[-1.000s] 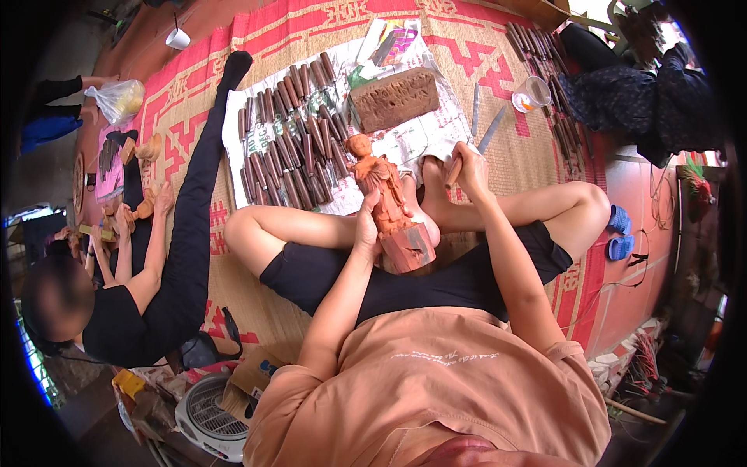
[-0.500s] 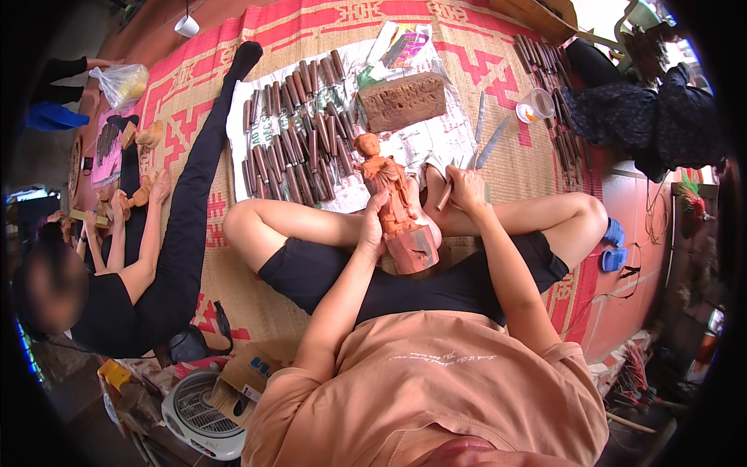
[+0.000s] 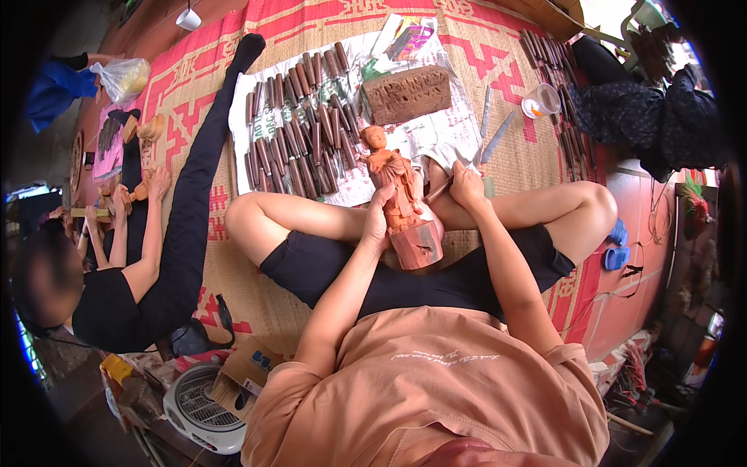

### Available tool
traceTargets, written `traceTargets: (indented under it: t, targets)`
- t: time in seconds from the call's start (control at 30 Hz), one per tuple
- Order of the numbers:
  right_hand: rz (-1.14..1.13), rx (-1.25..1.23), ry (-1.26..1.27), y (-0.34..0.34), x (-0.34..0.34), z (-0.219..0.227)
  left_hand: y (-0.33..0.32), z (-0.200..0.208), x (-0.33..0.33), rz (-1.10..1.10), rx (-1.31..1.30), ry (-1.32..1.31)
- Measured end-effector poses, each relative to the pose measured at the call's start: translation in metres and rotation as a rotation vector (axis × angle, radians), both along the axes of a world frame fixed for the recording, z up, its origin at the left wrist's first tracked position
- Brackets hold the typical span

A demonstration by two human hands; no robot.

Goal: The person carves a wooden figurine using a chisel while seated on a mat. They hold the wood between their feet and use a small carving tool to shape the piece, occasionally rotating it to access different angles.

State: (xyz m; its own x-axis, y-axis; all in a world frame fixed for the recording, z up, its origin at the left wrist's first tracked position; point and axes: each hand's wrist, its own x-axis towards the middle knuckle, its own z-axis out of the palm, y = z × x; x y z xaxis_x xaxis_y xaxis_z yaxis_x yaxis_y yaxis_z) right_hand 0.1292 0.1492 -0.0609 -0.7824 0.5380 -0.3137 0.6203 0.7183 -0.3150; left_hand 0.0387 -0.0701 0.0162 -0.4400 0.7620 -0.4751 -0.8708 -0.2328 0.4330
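Note:
My left hand point(image 3: 378, 219) is closed around the lower part of a carved reddish wooden figurine point(image 3: 395, 180). The figurine leans with its head away from me, and its blocky base point(image 3: 418, 246) points toward my lap. To the right of it, my right hand point(image 3: 468, 187) grips a slim tool with a brown wooden handle point(image 3: 441, 189), apparently a carving chisel. Its working end cannot be made out. A whitish cloth point(image 3: 429, 162) lies just beyond the handle, beside the figurine.
Rows of brown-handled tools point(image 3: 292, 148) cover a white sack point(image 3: 242, 132). A rough brown block point(image 3: 406, 94) and a flat grey blade point(image 3: 498, 137) lie ahead. More tools point(image 3: 572, 148) and a clear cup point(image 3: 548, 99) are rightward. A co-worker's hand point(image 3: 159, 184) holds carved wood at left.
The view has shifted slightly. My right hand and its tool have edged a little left, nearer the figurine. My left hand keeps its hold.

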Motion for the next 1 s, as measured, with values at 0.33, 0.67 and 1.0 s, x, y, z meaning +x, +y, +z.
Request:
traceTargets:
  t: [0.33, 0.67, 1.0]
  targets:
    - [-0.303, -0.042, -0.119, -0.004, -0.021, 0.005, 0.000, -0.007, 0.000, 0.002, -0.061, 0.021]
    - [-0.637, -0.238, -0.156, -0.011, -0.061, 0.010, -0.005, 0.003, 0.000, 0.057, -0.043, 0.053]
    - [-0.762, -0.338, -0.066, 0.000, -0.065, 0.009, -0.008, -0.005, 0.002, 0.006, -0.035, 0.062]
